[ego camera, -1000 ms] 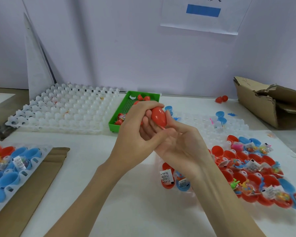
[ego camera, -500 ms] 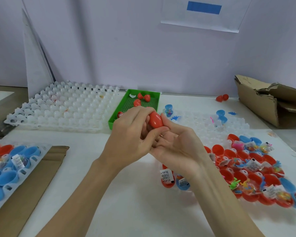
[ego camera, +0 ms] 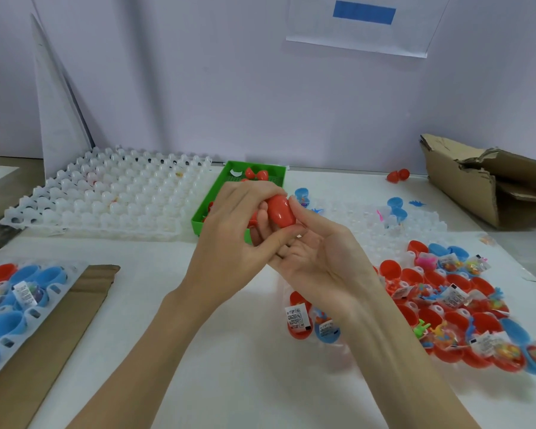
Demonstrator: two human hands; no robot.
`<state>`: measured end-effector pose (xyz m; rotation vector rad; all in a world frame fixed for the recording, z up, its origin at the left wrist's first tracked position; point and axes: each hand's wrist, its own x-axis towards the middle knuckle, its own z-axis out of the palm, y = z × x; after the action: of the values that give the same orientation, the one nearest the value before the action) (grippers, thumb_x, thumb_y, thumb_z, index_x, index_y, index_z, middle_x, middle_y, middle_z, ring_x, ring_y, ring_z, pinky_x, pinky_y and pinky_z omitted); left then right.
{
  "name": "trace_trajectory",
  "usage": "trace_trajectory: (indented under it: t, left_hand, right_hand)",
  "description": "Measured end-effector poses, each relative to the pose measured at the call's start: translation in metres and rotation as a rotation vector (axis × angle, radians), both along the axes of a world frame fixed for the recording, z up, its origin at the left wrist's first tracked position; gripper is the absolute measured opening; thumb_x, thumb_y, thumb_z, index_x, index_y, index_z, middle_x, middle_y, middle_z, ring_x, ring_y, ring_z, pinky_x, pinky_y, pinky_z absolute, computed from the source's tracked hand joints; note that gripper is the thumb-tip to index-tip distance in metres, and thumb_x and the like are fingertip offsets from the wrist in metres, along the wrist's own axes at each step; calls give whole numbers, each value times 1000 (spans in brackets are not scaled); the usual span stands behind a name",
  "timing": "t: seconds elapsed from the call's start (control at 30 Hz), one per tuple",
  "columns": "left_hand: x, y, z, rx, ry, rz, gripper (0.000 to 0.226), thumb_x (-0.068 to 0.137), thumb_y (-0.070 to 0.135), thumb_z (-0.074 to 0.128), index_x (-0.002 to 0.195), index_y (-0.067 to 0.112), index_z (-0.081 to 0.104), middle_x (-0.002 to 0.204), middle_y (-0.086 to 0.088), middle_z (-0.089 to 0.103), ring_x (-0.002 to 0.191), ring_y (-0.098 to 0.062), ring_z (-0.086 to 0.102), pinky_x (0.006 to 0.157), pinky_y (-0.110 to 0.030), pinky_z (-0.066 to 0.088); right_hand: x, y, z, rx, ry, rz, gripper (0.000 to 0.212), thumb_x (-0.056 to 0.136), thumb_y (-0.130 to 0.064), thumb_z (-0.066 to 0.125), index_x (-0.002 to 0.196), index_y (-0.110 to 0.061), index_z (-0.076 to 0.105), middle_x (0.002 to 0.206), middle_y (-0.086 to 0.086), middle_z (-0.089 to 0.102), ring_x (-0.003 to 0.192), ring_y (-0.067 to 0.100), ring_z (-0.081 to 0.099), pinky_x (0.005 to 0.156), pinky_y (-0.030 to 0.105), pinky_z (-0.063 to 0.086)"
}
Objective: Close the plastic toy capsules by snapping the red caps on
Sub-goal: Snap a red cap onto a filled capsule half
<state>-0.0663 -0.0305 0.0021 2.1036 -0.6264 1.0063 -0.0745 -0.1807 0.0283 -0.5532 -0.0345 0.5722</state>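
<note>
White table [ego camera: 235,351] under a pale wall carries the whole workstation, and I read the layout from the head view as follows.

1. Held item: one red capsule [ego camera: 279,211] sits above the table centre, in front of the green tray [ego camera: 217,193]. It appears fully red; I cannot tell whether its seam is seated all the way round.
2. Left hand [ego camera: 229,243]: grip clamped on the capsule, fingers curled over its far end, thumb crossing below it.
3. Right hand [ego camera: 319,258]: palm up, thumb and fingers curled up round the near side of the capsule, so this grip is also clamped on it.
4. Remaining stock: open red and blue shells with bagged toys [ego camera: 452,298] lie in a clear holder at the right; two more filled shells [ego camera: 310,320] stand just below the right wrist. The white cell tray [ego camera: 106,199] at the left rear and the blue shells [ego camera: 16,298] at the near left play no part in this step.

Fault conditions I judge possible from here:

- Off-axis squeeze. If the two grips press at an angle, the cap may seat on one side only and pop off later.
- Trapped packet. A corner of the toy bag caught at the rim would block the snap; the contents are hidden, so I cannot rule it out.
- Slip. The shell is smooth and glossy; a hard pinch could shoot it out toward the green tray or the table edge.
- Wrist sweep. Lowering the right forearm carelessly could tip the two shells under it
</note>
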Motion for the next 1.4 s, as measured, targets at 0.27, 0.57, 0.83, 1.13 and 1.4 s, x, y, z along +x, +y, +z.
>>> trace_trajectory:
  t: [0.27, 0.57, 0.83, 1.13, 1.4]
  left_hand:
    - [2, -3, -8, 199, -58, 52, 38, 102, 21, 60, 131, -3, 63, 130, -13, 62, 124, -26, 55, 110, -42, 46]
    - [-2, -8, -2, 213, -57, 42, 43, 104, 20, 49, 137, -5, 59, 135, -15, 61, 130, -26, 54, 116, -37, 41]
    - [5, -3, -15, 317, 134, 127, 60, 106, 43, 36, 152, 5, 48, 148, -9, 53, 140, -23, 44, 119, -41, 33]
    - [7, 2, -21, 124, 226, 80, 79, 94, 69, 48, 158, 24, 38, 157, 6, 33, 146, -8, 26, 122, -43, 26]
    - [11, 1, -22, 159, 176, 125, 43, 100, 49, 48, 114, 17, 72, 139, -3, 49, 133, -21, 42, 111, -43, 36]
  right_hand:
    - [5, -7, -3, -198, -163, 1, 37, 96, -18, 65, 128, 1, 63, 121, 19, 70, 112, 25, 71, 97, 35, 57]
    - [7, -8, -2, -158, -205, -25, 32, 95, -18, 64, 121, -1, 65, 114, 13, 72, 105, 19, 73, 101, 31, 55]
    - [-2, -11, 4, -924, -478, -344, 19, 101, -16, 63, 117, -21, 72, 98, 7, 79, 97, 24, 75, 91, 34, 61]
    - [40, -57, 41, -63, 36, -387, 25, 97, -2, 63, 117, 12, 65, 108, 22, 73, 96, 27, 74, 85, 28, 59]
    - [118, -150, 92, -590, -93, -610, 40, 110, -3, 26, 146, 7, 39, 145, 21, 54, 127, 30, 59, 99, 32, 50]
